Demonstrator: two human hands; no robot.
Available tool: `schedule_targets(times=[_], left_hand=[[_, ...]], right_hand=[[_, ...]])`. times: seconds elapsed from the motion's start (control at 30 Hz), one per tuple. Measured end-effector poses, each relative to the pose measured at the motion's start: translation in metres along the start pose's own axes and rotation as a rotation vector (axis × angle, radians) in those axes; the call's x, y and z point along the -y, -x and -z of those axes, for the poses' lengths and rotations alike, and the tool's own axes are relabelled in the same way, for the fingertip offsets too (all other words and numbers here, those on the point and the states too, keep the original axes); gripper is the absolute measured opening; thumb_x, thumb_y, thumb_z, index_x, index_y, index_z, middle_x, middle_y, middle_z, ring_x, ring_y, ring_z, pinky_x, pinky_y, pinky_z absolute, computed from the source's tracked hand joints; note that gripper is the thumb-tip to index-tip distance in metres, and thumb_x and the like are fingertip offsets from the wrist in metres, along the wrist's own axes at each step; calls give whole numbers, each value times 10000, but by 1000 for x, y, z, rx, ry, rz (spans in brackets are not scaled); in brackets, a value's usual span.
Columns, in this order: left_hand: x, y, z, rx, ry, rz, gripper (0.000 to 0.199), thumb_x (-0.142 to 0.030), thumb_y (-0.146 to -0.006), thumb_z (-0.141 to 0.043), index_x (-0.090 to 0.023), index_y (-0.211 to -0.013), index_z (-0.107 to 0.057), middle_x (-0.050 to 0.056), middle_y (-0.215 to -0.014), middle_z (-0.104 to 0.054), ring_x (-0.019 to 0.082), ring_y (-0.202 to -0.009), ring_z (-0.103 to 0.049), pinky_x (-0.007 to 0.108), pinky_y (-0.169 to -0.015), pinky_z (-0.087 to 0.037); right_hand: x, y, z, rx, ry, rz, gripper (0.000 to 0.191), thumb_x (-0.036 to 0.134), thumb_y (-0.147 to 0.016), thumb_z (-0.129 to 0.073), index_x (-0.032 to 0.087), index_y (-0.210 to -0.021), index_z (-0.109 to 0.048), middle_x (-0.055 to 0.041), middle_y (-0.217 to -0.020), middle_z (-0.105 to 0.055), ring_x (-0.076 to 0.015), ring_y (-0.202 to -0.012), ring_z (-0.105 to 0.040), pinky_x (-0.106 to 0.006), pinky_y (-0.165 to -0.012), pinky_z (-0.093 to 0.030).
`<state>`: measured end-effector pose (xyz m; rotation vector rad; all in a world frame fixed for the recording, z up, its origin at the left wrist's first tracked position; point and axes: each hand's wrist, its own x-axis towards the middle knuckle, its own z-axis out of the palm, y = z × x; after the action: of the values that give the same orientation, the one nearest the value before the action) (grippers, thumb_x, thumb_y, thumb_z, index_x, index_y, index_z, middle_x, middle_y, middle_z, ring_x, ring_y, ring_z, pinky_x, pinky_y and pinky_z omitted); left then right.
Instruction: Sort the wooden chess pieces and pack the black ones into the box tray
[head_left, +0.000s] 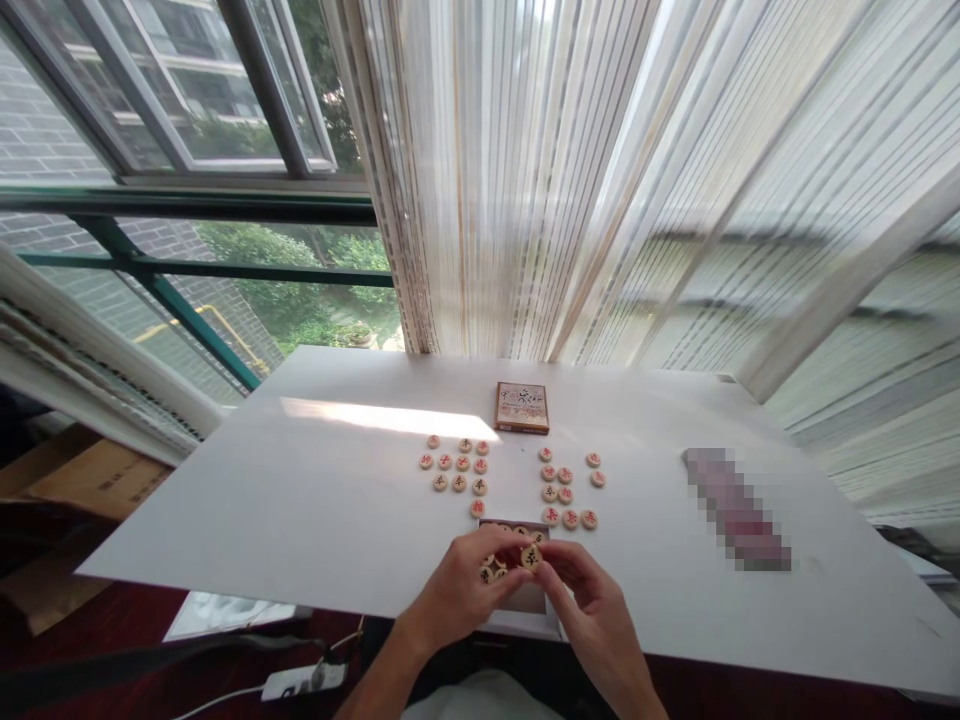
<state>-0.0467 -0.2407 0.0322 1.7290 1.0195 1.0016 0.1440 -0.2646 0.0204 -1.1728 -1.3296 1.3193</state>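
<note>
A round wooden Chinese chess piece [531, 557] with a black character is pinched between the fingertips of my left hand [466, 572] and my right hand [589, 592]. Beneath both hands lies an open box tray [529, 600], its upper part holding several more pieces with black characters, partly hidden by my left fingers. Beyond it, to the left, several pieces with red or black characters lie in loose rows, among them a red piece [477, 509]. A second group, mostly red, lies to the right, including a red piece [589, 520].
The box lid [523, 408], printed with Chinese lettering, lies farther back on the white table [337, 520]. A blurred-out long object [739, 510] lies at the right. Curtains and a window stand behind. A power strip [304, 681] sits below the front edge.
</note>
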Motion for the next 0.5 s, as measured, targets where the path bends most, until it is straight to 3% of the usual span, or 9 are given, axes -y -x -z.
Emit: schedule_targets(times=[0.5], left_hand=[[-1, 0, 3, 4, 50, 61, 312, -199, -859, -741, -259, -1165, -742, 28, -1025, -773, 187, -920, -707, 276, -870, -564]], right_hand=[[-1, 0, -1, 13, -31, 8, 258, 342, -924, -678, 247, -1164, -676, -83, -1144, -724, -241, -1016, -693, -357, -928, -553]])
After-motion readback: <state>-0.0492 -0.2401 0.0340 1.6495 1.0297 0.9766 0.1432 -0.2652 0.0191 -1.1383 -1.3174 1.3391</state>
